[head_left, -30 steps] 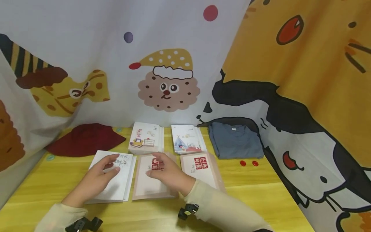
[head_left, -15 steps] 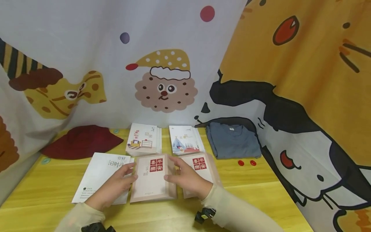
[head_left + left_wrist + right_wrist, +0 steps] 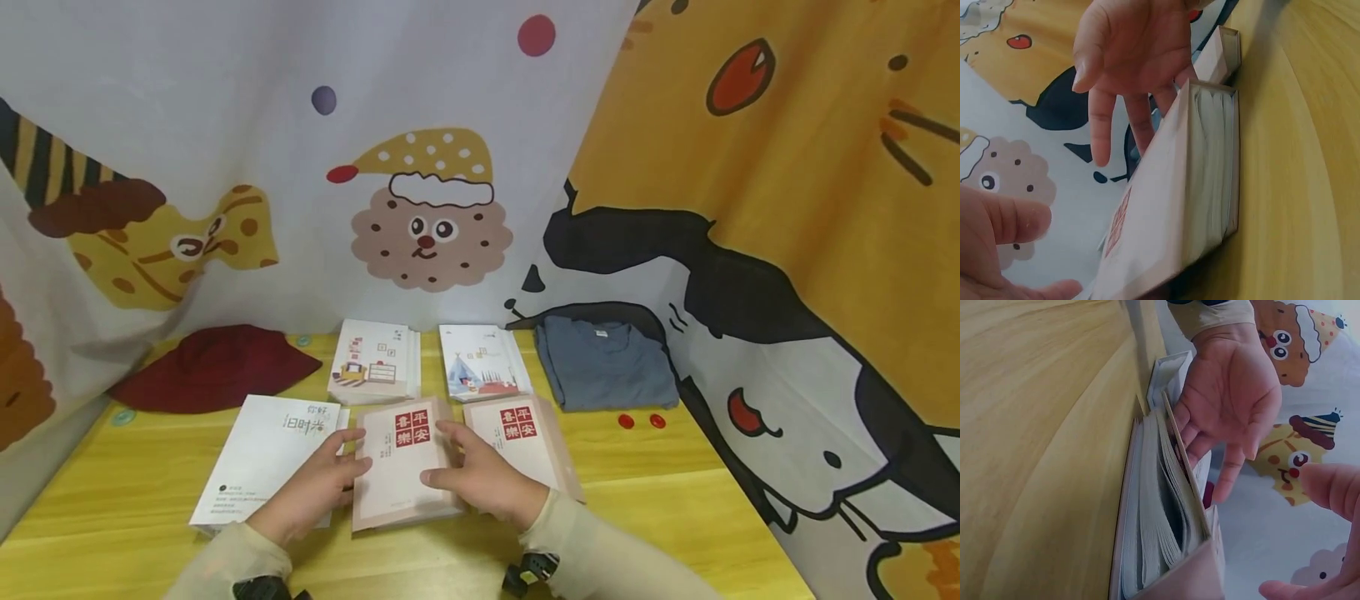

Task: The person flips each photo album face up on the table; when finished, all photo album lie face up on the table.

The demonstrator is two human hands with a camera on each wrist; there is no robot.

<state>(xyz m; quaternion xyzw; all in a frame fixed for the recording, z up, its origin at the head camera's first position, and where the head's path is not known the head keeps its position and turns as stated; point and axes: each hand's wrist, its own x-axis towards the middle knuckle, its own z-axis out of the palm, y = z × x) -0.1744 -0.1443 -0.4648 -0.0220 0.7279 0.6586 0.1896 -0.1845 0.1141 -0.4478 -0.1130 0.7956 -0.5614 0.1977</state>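
A pale pink book [image 3: 397, 492] with a red square of characters lies between my hands, slightly turned on the table. My left hand [image 3: 318, 483] is at its left edge, with fingertips by the cover. At the right edge is my right hand [image 3: 491, 479], its thumb over the cover. In the left wrist view, the book's page edges [image 3: 1210, 169] show between its covers, and the right hand's fingers [image 3: 1102, 125] are extended. The right wrist view shows pages [image 3: 1154, 519] fanned apart. Whether either hand bears on the book is unclear.
A white book [image 3: 255, 458] lies to the left, a similar pink book [image 3: 540, 454] to the right. Behind are two illustrated white books [image 3: 375, 362] [image 3: 483, 362], a dark red hat [image 3: 217, 371] and a folded grey-blue shirt [image 3: 603, 362]. Red discs [image 3: 626, 422] lie near the shirt.
Both hands came from above the books to either side of the middle pink book. That book has since shifted slightly right and turned. The left white book became more exposed.
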